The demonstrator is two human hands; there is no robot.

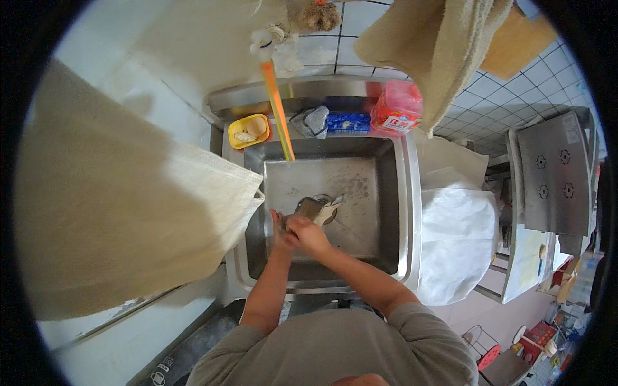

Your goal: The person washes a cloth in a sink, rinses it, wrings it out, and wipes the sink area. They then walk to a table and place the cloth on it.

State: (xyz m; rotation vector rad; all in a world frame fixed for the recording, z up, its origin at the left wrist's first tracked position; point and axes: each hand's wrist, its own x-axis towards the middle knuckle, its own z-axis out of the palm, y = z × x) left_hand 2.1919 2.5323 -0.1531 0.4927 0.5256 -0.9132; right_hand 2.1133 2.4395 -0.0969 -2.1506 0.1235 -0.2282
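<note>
My left hand (279,230) and my right hand (305,235) are close together over the basin of a stainless steel sink (408,207). The fingers of my right hand are curled around a pale strip-like thing (328,212) that sticks out past them. A dark, flat thing (309,206) extends beyond both hands above the drain (330,218); its kind and whether it joins the pale strip cannot be told. My left hand is upright beside the right, its fingers partly extended, its palm side hidden.
An orange hose (277,111) hangs from a white tap (262,41) into the sink. Along the back ledge sit a yellow dish with soap (237,128), a grey scouring pad (316,120), a blue brush (348,122) and a red plastic container (397,108). Beige cloths (120,207) hang nearby.
</note>
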